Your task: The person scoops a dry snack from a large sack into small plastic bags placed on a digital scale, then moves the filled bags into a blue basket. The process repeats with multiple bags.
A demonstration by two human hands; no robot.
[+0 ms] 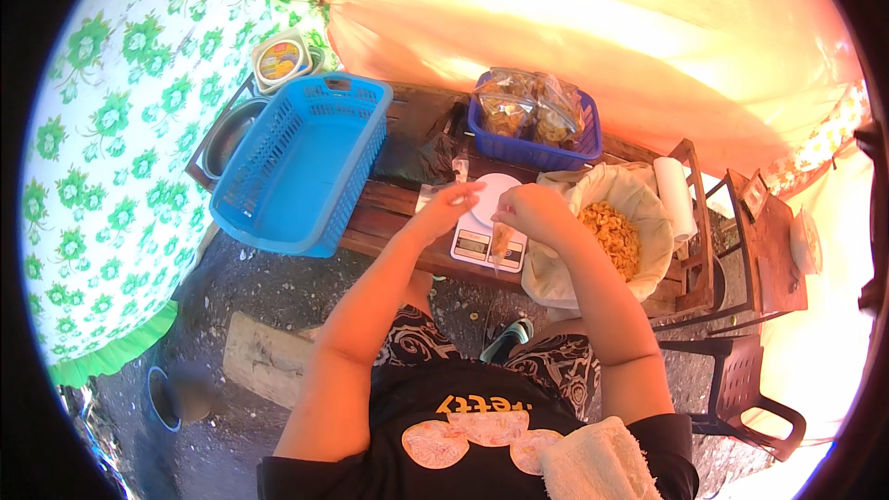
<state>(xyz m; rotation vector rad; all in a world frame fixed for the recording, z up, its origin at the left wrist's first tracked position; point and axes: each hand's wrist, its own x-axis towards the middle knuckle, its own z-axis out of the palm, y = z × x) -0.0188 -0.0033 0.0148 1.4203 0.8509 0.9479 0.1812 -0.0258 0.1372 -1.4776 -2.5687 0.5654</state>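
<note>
My right hand (535,212) is closed in a pinch on a small clear plastic bag (503,245), which hangs down with some orange-brown pieces in it. Just left of it my left hand (451,206) has its fingers stretched out and slightly apart, holding nothing that I can see. Both hands are over a white kitchen scale (472,245) with a round plate (494,193). To the right, a cloth-lined basin (655,259) holds a heap of orange-yellow snack pieces (611,236). Small clear plastic (460,167) lies behind my left hand.
A large blue basket (294,167) stands at the left of the wooden slatted table (375,213). Black plastic (417,143) lies beside it. A purple basket (537,150) at the back holds filled clear bags (556,111). A white roll (674,199) and a brown chair (741,384) are on the right.
</note>
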